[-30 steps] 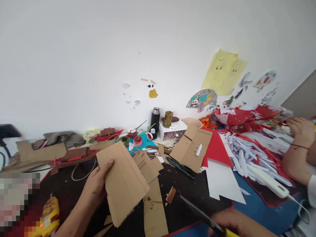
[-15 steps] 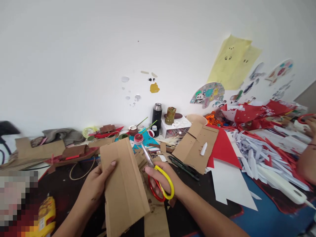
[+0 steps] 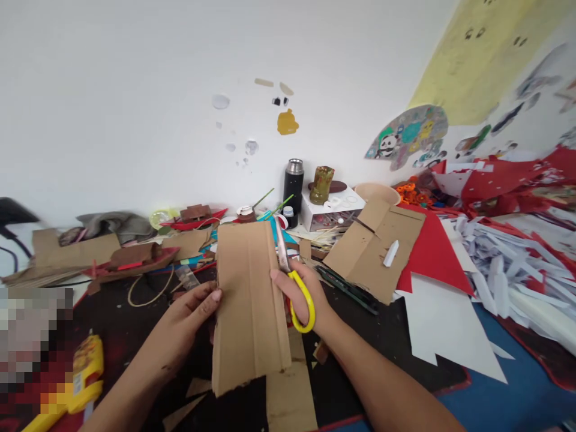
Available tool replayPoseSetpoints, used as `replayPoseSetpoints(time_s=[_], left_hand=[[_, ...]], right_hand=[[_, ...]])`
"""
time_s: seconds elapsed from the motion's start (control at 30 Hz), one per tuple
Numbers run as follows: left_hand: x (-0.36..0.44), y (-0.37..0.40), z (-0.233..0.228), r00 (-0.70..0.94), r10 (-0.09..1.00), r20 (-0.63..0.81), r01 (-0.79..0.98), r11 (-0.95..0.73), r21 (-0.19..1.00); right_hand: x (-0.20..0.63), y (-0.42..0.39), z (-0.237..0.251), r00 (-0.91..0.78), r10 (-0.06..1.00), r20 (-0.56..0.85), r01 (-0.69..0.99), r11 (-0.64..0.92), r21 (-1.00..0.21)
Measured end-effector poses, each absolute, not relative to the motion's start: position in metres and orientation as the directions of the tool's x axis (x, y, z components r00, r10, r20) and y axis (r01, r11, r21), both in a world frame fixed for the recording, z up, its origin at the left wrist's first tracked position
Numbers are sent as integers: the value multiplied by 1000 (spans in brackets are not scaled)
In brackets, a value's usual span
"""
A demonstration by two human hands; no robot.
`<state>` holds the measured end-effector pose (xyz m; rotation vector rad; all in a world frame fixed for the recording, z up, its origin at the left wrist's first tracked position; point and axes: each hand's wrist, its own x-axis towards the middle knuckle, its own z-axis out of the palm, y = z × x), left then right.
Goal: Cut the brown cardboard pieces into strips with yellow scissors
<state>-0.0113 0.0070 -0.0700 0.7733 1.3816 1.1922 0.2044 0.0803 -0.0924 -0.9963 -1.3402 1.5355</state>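
The left hand (image 3: 189, 318) pinches the left edge of a corrugated cardboard strip (image 3: 249, 306), held upright above the black table (image 3: 387, 336). The right hand (image 3: 301, 294) grips yellow-handled scissors (image 3: 292, 282), fingers through the loops, blades at the strip's right edge. Judgement: steady the strip, follow a crease, and keep the left fingers clear.

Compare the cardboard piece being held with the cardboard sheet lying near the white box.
The held cardboard piece is a narrow, upright strip gripped by the left hand, with the scissors in the right hand at its right edge; the cardboard sheet is wider and lies flat on the table, untouched. A small white scrap rests on the sheet; the held piece is bare. Both are plain brown with fold lines.
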Motion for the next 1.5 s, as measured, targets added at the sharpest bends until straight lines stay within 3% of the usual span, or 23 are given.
replayPoseSetpoints(time_s=[0.23,0.4,0.67,0.77,0.87,1.03,1.27,1.5], left_hand=[[-1,0,-64,25,953,-302,13,302,953],[-4,2,-69,-75,979,-190,83,196,977],[3,5,-70,-182,982,-41,307,96,947],[7,6,-69,-175,980,-94,201,129,971],[8,6,-71,-188,970,-157,-37,152,988],[3,5,-75,-189,926,-327,-406,229,885],[6,-9,-73,-75,877,-474,-406,408,818],[24,-17,-63,-19,869,-494,-376,452,809]], right_hand=[[217,94,-96,-161,986,34,-159,8,-987],[213,87,-93,-321,945,-65,-139,-115,-984],[211,85,-95,-237,967,93,-58,82,-995],[213,87,-95,-219,967,129,-94,111,-989],[215,87,-94,-203,971,127,-136,100,-986],[214,85,-90,-248,968,42,-291,-33,-956],[208,78,-89,-333,943,6,-265,-88,-960],[199,66,-96,-528,848,-44,-136,-136,-981]])
